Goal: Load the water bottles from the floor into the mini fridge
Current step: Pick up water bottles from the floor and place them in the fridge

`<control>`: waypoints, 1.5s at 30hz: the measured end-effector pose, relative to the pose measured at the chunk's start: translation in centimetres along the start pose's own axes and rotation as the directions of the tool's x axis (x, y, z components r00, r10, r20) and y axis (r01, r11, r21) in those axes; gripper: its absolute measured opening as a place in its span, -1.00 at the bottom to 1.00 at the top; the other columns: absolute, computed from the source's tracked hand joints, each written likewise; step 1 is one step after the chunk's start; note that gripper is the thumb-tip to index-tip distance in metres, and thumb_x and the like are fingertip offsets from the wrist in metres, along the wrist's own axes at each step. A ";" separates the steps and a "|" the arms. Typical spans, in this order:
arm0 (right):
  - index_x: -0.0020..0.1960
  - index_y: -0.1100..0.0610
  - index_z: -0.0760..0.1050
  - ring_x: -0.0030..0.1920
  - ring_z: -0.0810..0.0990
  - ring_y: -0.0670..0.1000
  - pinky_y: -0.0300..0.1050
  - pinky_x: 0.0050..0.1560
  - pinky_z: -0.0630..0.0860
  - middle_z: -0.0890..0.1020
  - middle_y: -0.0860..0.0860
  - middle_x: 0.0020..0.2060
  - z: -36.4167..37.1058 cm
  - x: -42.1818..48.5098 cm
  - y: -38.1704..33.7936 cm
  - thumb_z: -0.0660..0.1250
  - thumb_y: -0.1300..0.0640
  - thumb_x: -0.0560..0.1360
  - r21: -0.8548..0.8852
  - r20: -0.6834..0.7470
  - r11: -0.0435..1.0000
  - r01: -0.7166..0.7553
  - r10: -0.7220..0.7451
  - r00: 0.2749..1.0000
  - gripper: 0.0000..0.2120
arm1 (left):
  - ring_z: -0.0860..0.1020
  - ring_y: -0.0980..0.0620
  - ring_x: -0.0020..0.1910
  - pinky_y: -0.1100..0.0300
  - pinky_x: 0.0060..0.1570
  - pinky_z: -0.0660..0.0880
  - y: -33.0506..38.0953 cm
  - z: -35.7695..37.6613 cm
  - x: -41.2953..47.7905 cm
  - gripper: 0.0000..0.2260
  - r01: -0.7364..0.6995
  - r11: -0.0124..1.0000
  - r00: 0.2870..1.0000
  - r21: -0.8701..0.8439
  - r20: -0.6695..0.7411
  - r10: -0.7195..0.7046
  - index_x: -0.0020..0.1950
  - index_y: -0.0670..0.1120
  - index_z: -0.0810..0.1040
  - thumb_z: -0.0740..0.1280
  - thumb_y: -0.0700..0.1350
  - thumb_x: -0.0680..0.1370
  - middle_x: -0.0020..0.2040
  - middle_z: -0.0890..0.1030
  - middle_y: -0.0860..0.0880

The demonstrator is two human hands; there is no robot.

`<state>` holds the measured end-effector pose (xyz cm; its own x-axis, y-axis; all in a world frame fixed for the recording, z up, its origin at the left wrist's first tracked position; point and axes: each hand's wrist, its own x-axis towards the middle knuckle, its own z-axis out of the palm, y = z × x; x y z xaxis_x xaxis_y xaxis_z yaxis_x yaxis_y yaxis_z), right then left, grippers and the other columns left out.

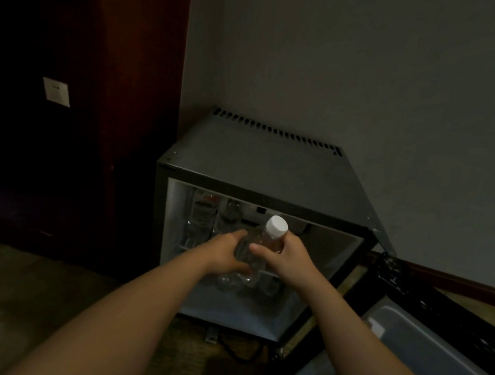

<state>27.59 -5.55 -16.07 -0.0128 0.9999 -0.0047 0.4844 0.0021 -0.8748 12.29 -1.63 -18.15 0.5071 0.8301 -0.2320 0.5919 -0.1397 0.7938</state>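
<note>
A clear water bottle [260,243] with a white cap is held in front of the open mini fridge [261,164], tilted with the cap up and to the right. My left hand [225,253] grips its lower body from the left. My right hand [286,260] holds it just below the cap. Inside the fridge, bottles [204,210] stand at the back left of the upper shelf, and more clear bottles [227,283] sit on the lower level, partly hidden by my hands.
The fridge door [426,337] is swung open to the right, its inner liner facing up. A dark wooden panel [123,82] with a white wall plate [56,91] stands to the left. A cable [238,352] lies on the floor under the fridge.
</note>
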 end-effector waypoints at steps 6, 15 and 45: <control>0.17 0.15 0.52 0.07 0.60 -0.07 -0.32 0.04 0.52 0.64 0.00 0.02 0.2 2.1 1.7 0.50 0.16 0.36 -0.080 -0.129 0.996 -0.033 0.023 0.991 -0.60 | 0.50 -0.05 0.25 0.23 0.17 0.43 -0.5 0.5 2.1 -0.55 0.033 0.996 0.999 0.081 0.023 -0.035 0.34 -0.05 0.41 0.40 -0.15 0.47 0.26 0.53 -0.09; 0.15 0.18 0.50 0.14 0.56 0.08 -0.10 0.14 0.47 0.60 0.10 0.09 1.3 5.2 2.2 0.42 0.15 0.44 -0.064 -0.200 0.984 -0.166 0.150 0.968 -0.70 | 0.43 -0.11 0.32 0.11 0.32 0.38 -1.8 0.8 4.9 -0.52 0.073 0.997 0.996 -0.008 0.045 -0.073 0.41 -0.12 0.32 0.34 -0.18 0.51 0.31 0.46 -0.17; 0.33 0.17 0.42 0.30 0.46 0.14 -0.11 0.27 0.38 0.46 0.16 0.33 -0.3 5.6 4.6 0.21 0.11 0.57 -0.482 -0.079 0.776 -0.407 0.424 0.902 -0.65 | 0.46 -0.09 0.28 0.13 0.23 0.38 -1.7 1.7 6.4 -0.60 0.250 0.957 0.948 0.147 0.162 -0.273 0.34 -0.11 0.44 0.27 -0.01 0.54 0.32 0.47 -0.14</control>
<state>29.97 0.03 -20.00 0.2627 0.9042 -0.3369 0.8027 -0.3985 -0.4436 15.63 3.01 -21.97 0.4210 0.7377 -0.5277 0.7852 -0.0051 0.6193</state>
